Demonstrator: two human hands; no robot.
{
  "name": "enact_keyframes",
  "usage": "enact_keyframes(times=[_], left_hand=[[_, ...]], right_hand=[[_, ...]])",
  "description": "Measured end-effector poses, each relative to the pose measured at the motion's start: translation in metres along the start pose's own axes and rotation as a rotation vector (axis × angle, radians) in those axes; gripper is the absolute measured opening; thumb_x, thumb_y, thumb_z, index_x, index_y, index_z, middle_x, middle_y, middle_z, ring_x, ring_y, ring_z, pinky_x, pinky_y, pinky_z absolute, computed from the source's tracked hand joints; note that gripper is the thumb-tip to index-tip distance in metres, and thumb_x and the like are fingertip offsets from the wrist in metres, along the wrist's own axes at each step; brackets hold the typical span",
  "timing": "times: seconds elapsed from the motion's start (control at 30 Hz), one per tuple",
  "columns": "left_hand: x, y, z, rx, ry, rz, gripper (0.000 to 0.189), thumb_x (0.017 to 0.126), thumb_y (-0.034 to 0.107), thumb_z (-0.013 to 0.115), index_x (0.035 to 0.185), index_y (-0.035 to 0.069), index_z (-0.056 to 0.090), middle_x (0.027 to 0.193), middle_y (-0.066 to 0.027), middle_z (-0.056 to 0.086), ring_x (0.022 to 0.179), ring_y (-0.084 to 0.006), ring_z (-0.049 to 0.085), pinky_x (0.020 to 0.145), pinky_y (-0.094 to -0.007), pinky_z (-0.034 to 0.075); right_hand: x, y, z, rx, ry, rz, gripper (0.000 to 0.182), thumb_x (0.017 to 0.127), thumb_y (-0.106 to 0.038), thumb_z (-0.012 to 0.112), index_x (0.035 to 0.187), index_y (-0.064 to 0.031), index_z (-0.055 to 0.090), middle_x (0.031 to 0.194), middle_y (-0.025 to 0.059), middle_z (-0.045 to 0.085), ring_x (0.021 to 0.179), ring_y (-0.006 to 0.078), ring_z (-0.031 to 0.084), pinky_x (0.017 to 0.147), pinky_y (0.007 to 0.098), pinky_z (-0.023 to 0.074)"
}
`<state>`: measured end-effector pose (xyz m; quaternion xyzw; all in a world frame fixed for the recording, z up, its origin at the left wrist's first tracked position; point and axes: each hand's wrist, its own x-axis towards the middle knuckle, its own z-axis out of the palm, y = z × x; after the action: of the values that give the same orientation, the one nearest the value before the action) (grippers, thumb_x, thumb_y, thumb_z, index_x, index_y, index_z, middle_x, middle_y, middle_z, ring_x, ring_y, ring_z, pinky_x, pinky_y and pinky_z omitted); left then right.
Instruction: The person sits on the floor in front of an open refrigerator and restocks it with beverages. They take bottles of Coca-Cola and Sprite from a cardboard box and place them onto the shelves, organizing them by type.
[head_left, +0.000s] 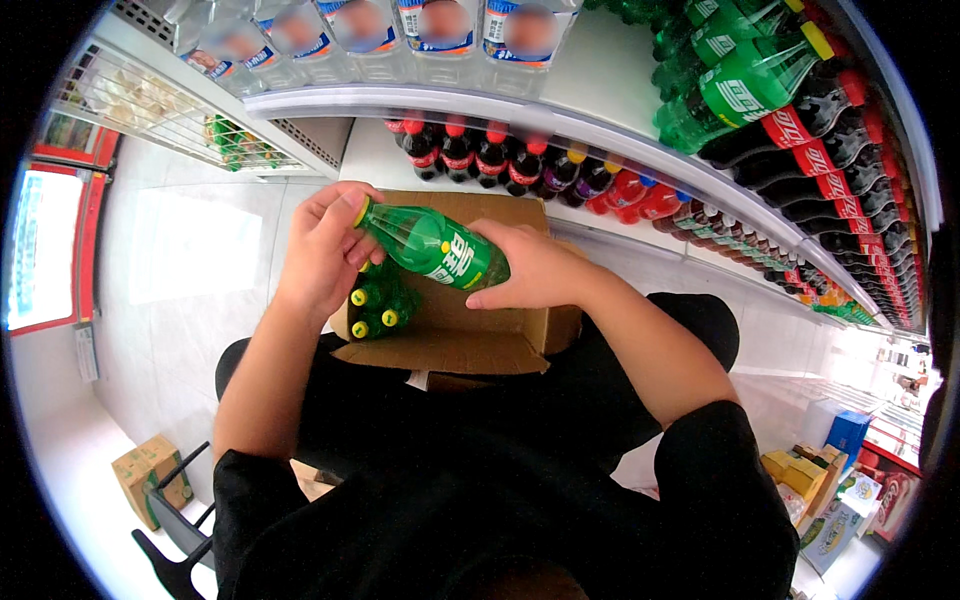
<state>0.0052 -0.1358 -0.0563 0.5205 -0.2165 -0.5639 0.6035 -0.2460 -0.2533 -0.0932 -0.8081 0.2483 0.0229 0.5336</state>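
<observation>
A green plastic soda bottle with a yellow cap lies tilted between my two hands, over an open cardboard box. The fingers of my left hand pinch it at the cap. Around its base wraps my right hand. Its green label bears white writing. Several more green bottles with yellow caps stand upright in the left part of the box, partly hidden by my left hand and the held bottle. The box sits on the floor between my knees.
Ahead, the lower shelf carries cola bottles and other drinks. Clear bottles, green bottles and more cola line the shelf above, whose edge juts forward. A chair and a carton stand at lower left.
</observation>
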Motion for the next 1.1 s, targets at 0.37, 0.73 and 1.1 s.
enact_keyframes(times=[0.37, 0.73, 1.1], left_hand=[[-0.01, -0.01, 0.009, 0.171, -0.393, 0.181, 0.071, 0.095, -0.003, 0.067, 0.158, -0.001, 0.035, 0.141, -0.0125, 0.058, 0.122, -0.0205, 0.06, 0.093, -0.0344, 0.053], [-0.016, -0.013, 0.027, 0.591, -0.622, 0.237, 0.094, 0.084, -0.008, 0.073, 0.164, 0.009, 0.027, 0.161, -0.0149, 0.041, 0.133, -0.0281, 0.055, 0.102, -0.0417, 0.052], [-0.014, -0.022, 0.041, 0.709, -0.707, 0.288, 0.087, 0.086, -0.007, 0.07, 0.163, 0.008, 0.031, 0.158, -0.0145, 0.047, 0.136, -0.0297, 0.057, 0.105, -0.0426, 0.051]], right_hand=[[-0.009, 0.003, -0.006, 0.712, -0.15, -0.135, 0.085, 0.083, -0.033, 0.086, 0.15, -0.002, 0.043, 0.125, 0.0124, 0.066, 0.11, 0.024, 0.068, 0.098, 0.0405, 0.0537], [-0.018, -0.012, -0.015, 0.698, 0.257, -0.445, 0.081, 0.086, -0.037, 0.085, 0.146, -0.0027, 0.044, 0.131, 0.0126, 0.062, 0.123, 0.0272, 0.062, 0.105, 0.0435, 0.0514], [-0.031, -0.006, -0.079, -0.03, 0.962, -0.732, 0.084, 0.083, -0.016, 0.089, 0.148, -0.0062, 0.038, 0.149, 0.0186, 0.052, 0.139, 0.0308, 0.053, 0.116, 0.0455, 0.0429]])
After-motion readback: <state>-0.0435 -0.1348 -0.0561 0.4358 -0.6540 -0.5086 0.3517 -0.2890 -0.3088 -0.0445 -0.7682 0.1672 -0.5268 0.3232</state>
